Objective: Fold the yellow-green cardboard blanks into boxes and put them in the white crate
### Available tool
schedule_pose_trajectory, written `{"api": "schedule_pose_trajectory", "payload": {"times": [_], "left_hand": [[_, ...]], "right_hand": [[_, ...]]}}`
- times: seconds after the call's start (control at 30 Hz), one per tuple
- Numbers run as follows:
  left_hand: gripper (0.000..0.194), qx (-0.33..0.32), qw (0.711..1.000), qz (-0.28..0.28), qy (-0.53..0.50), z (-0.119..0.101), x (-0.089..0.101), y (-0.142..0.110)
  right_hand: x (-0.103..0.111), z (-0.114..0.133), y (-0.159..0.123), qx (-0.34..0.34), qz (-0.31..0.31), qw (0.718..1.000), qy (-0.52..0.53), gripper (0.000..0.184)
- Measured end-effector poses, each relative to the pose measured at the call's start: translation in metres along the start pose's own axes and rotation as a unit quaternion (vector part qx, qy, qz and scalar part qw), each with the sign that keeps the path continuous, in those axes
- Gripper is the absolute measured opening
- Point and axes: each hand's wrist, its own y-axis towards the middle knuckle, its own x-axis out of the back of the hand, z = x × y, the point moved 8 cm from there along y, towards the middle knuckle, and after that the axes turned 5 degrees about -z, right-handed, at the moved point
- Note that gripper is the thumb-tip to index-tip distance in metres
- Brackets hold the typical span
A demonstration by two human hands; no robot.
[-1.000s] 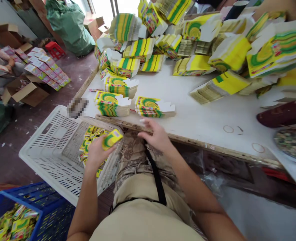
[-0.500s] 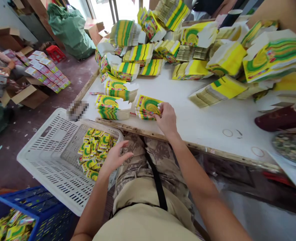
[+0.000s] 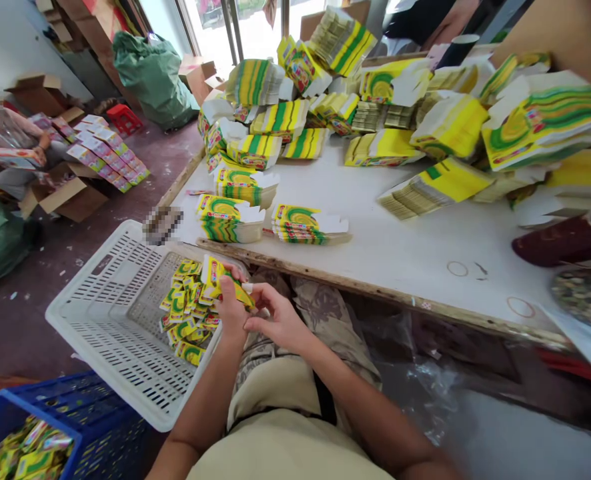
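Note:
Both my hands meet above my lap, just below the table's near edge. My left hand and my right hand together grip one flat yellow-and-green carton blank, fingers closed on it. Just left of them a white plastic crate holds several folded yellow-green small boxes. On the white table ahead lie two low stacks of flat blanks, one stack directly in front and another stack to its left.
Big heaps of the same blanks cover the table's far side. A blue crate with more boxes sits at bottom left. Another person sits on the floor at far left among cardboard cartons. A green sack stands by the doorway.
My left hand let go of a folded box into the white crate. My right hand reached to the near stack, took one blank and brought it back; now both hands hold it.

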Motion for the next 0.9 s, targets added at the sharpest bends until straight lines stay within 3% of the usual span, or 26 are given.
{"api": "schedule_pose_trajectory", "payload": {"times": [0.13, 0.3, 0.4, 0.47, 0.53, 0.6, 0.67, 0.73, 0.77, 0.83, 0.9], "left_hand": [[0.061, -0.004, 0.996, 0.083, 0.038, 0.010, 0.000, -0.011], [0.035, 0.034, 0.992, 0.078, 0.093, 0.028, 0.014, -0.012], [0.037, 0.042, 0.986, 0.123, 0.107, 0.018, 0.019, -0.002], [0.053, 0.015, 0.980, 0.172, 0.097, -0.002, 0.020, 0.005], [0.075, -0.025, 0.960, 0.243, 0.136, -0.019, 0.014, 0.007], [0.098, -0.047, 0.918, 0.316, 0.237, -0.022, 0.004, 0.001], [0.098, -0.036, 0.865, 0.373, 0.333, -0.011, -0.006, -0.010], [0.076, -0.021, 0.841, 0.385, 0.380, 0.000, -0.014, -0.022], [0.066, -0.018, 0.839, 0.378, 0.390, 0.004, -0.017, -0.027], [0.056, -0.036, 0.846, 0.355, 0.396, 0.006, -0.021, -0.036], [0.060, -0.077, 0.847, 0.360, 0.384, 0.004, -0.028, -0.046]], "right_hand": [[0.033, -0.002, 0.009, -0.006, -0.093, 0.995, -0.027, 0.036], [0.065, 0.000, 0.011, 0.002, -0.131, 0.990, -0.055, 0.024], [0.084, 0.009, 0.010, 0.028, -0.146, 0.984, -0.096, 0.013], [0.092, 0.022, 0.010, 0.083, -0.147, 0.967, -0.193, 0.007], [0.087, 0.035, 0.008, 0.150, -0.113, 0.930, -0.314, 0.016], [0.070, 0.041, 0.003, 0.202, -0.044, 0.901, -0.382, 0.025], [0.052, 0.044, -0.005, 0.237, 0.011, 0.890, -0.390, 0.028], [0.048, 0.047, -0.011, 0.248, -0.024, 0.896, -0.367, 0.028], [0.053, 0.048, -0.012, 0.237, -0.075, 0.906, -0.342, 0.040], [0.069, 0.040, -0.015, 0.171, -0.174, 0.933, -0.264, 0.068], [0.071, 0.018, -0.012, 0.070, -0.168, 0.970, -0.162, 0.072]]}}
